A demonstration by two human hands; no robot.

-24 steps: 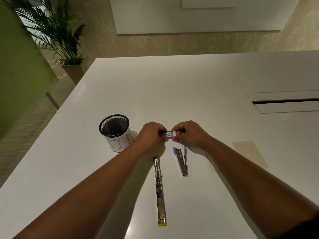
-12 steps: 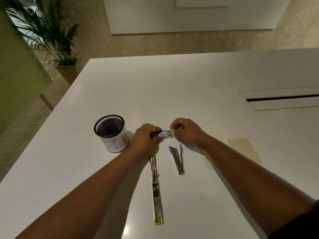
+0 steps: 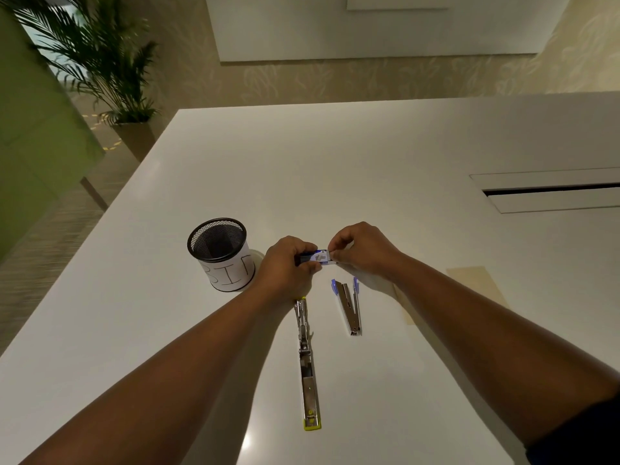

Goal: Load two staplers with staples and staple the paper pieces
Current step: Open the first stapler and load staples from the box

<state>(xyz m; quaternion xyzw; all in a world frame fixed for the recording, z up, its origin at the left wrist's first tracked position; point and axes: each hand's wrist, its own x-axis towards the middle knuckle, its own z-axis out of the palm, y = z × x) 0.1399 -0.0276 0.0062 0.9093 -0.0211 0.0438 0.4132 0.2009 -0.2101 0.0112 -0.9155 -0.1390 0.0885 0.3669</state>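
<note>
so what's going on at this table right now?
A person is working a small staple box held above the white table: the left hand grips one end, the right hand pinches the other. Both staplers lie opened out on the table, not yet loaded as far as can be seen: the long yellow-tipped stapler and the shorter blue-tipped stapler. A mesh cup stands to the left, tan paper pieces to the right.

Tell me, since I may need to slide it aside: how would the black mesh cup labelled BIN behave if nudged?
The mesh cup looks light: thin wire mesh, and nothing shows above its rim. It stands upright on a smooth glossy table, so a low push would probably slide it. It is fairly tall for its base, so a push near the rim might tip it, and being round it could then roll.
</note>
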